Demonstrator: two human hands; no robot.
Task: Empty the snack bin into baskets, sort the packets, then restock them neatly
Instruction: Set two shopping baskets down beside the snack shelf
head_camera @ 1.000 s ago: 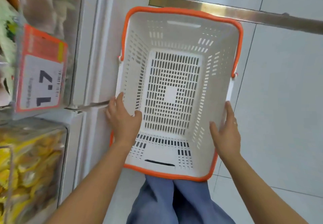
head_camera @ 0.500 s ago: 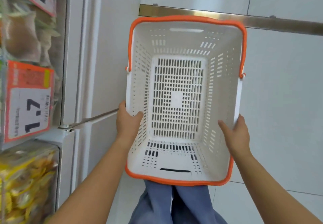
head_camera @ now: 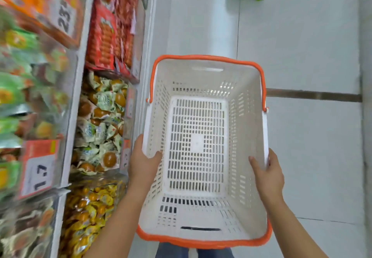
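Overhead, left hand [head_camera: 142,163] and right hand [head_camera: 268,174] each grip the white basket [head_camera: 249,129] beside bins of snack packets [head_camera: 100,125].

White shelf unit [head_camera: 69,117], snack packets [head_camera: 100,125], price tags [head_camera: 39,169]

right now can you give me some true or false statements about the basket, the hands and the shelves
1. The basket is empty. True.
2. Only the left hand grips the basket. False: the right hand grips the opposite rim too.
3. The basket's handles are blue. False: they are orange.
4. Snack bins stand to the left of the basket. True.
5. A price tag reads 1.7. True.
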